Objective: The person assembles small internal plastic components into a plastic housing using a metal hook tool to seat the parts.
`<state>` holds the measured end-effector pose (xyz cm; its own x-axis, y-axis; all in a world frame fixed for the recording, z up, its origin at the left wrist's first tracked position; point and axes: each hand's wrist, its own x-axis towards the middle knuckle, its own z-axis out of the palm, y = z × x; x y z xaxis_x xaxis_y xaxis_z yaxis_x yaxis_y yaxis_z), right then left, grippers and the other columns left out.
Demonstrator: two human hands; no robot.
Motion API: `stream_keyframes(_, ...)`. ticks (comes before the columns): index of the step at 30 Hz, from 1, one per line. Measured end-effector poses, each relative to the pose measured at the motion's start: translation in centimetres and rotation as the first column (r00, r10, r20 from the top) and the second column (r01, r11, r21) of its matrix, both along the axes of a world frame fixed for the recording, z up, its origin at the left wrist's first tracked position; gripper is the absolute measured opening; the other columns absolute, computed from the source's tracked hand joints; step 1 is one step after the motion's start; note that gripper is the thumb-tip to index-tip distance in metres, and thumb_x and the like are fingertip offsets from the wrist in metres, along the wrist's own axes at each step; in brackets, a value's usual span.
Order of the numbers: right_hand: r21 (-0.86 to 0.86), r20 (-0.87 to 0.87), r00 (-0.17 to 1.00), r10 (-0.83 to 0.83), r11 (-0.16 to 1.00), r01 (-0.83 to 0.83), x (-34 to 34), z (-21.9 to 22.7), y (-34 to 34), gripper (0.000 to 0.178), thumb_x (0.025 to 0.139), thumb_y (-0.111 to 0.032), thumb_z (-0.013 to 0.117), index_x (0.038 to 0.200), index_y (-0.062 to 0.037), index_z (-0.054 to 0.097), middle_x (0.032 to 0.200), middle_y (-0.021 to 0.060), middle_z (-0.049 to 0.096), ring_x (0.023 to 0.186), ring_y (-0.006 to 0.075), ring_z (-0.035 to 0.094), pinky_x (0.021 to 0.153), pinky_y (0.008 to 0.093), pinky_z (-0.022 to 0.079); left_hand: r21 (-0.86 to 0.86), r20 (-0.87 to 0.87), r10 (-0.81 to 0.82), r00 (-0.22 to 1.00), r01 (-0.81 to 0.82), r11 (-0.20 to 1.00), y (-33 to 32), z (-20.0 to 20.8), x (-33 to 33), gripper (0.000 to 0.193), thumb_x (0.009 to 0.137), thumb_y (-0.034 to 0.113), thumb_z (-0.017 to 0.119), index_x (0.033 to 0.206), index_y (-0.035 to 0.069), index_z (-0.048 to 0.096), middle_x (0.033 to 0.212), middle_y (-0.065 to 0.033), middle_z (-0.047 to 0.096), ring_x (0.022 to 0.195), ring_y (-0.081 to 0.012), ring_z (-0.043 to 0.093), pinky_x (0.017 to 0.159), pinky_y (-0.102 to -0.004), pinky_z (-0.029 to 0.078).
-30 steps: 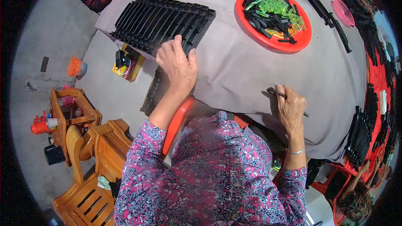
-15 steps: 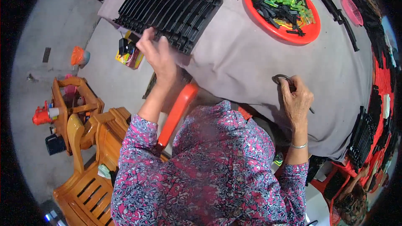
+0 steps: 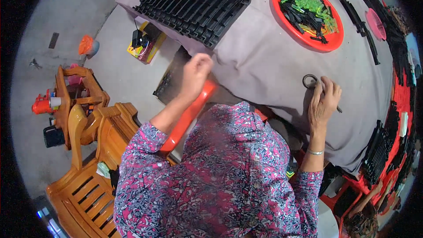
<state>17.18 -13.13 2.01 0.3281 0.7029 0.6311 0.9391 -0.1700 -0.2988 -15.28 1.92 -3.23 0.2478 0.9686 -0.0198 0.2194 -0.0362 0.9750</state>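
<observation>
Moved since prior frame: left hand (image 3: 197,71) pulled back off the black ribbed rack (image 3: 194,6) to the bench (image 3: 264,70) edge, blurred; fingers curled, grip cannot be told. Right hand (image 3: 324,101) lay flat on grey cloth, fingers loosely together over a thin dark tool (image 3: 337,109), fingertips just beside a small dark ring (image 3: 309,80). Red tray (image 3: 328,44) w/ black & green parts sat well beyond.
</observation>
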Motion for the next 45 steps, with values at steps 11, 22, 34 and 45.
stream_keyframes(11,-0.666,-0.24,0.937,0.252,0.66,-0.348,-2.8,-4.3,-11.7,0.009,0.086,-0.007,0.063,0.083,0.0009,0.061,0.075,0.0231,0.064,0.069,0.0434,0.063,0.061,0.0502,0.05,0.122,-0.632,-0.352,0.69,0.538,0.834,-1.3,1.0,1.4,0.021,0.081,0.019,0.065,0.096,0.004,0.065,0.095,-0.0135,0.066,0.087,-0.0354,0.065,0.075,-0.047,0.051)
stream_keyframes(22,-0.812,-0.297,0.942,0.153,0.479,-0.334,-1.6,-4.1,-12.1,0.042,0.068,-0.009,0.072,0.106,0.0039,0.057,0.092,0.0278,0.064,0.087,0.0449,0.063,0.076,0.0507,0.052,0.025,-0.639,-0.414,0.649,0.555,0.831,-1.3,1.6,1.8,0.025,0.082,0.024,0.068,0.097,0.004,0.066,0.101,-0.0136,0.065,0.092,-0.0357,0.065,0.078,-0.0458,0.052)
stream_keyframes(34,-0.85,-0.301,0.946,0.12,0.417,-0.323,-0.3,-6.0,-11.4,0.034,0.076,-0.009,0.068,0.109,-0.0024,0.063,0.092,0.0241,0.068,0.088,0.0434,0.065,0.076,0.0521,0.054,0.043,-0.66,-0.406,0.632,0.571,0.819,-1.5,1.6,1.6,0.03,0.082,0.026,0.068,0.103,0.003,0.066,0.101,-0.0137,0.065,0.094,-0.0347,0.065,0.082,-0.0464,0.05)
stream_keyframes(45,-0.665,-0.22,0.959,0.181,0.691,-0.283,1.4,-7.8,-12.8,0.017,0.085,-0.02,0.066,0.09,-0.0033,0.065,0.085,0.0228,0.066,0.079,0.0427,0.065,0.071,0.0504,0.053,0.182,-0.675,-0.352,0.648,0.609,0.772,-1.7,1.4,2.6,0.029,0.081,0.022,0.07,0.104,0.005,0.066,0.09,-0.0141,0.062,0.084,-0.0353,0.065,0.072,-0.0453,0.051)
